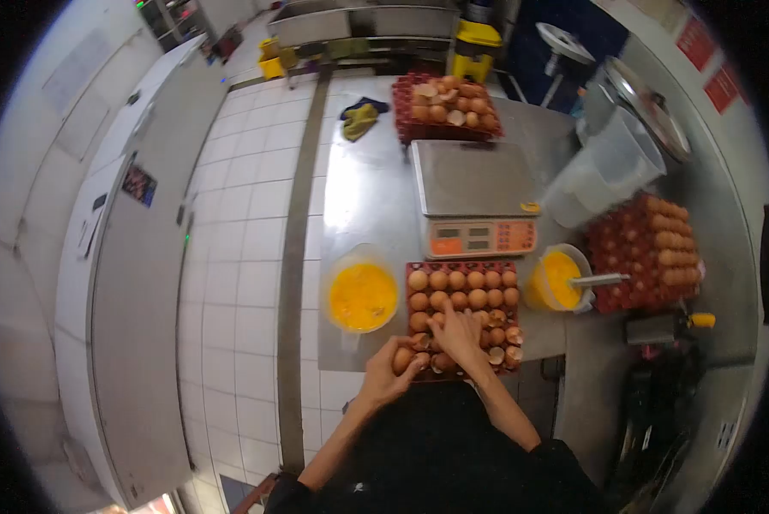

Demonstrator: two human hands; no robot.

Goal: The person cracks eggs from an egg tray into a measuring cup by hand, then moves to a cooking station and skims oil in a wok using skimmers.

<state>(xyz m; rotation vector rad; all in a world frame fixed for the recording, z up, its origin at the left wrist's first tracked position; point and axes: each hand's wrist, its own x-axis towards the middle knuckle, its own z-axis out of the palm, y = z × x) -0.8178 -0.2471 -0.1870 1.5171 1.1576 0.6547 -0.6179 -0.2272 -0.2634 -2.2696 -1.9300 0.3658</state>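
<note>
Beside the near left corner of the egg tray [510,267], my left hand [387,379] has its fingers wrapped round a brown egg [402,360]. My right hand [460,336] reaches over the middle of the tray, thumb and forefinger at either side of another brown egg [437,318] that still sits among the others. Whole eggs fill the far rows, and broken eggshells [496,354] lie in the near rows. Left of the tray stands a clear tub of beaten-looking yellow egg [363,295]. A jug of yellow egg [559,281] with a handled utensil in it is on the right.
A digital scale [478,236] stands just beyond the tray. Behind it is a stack of trays with eggs and shells [448,107]. More egg trays [633,257] and a tilted clear plastic container [611,163] are at the right. Cloths [361,120] lie at the far left table edge.
</note>
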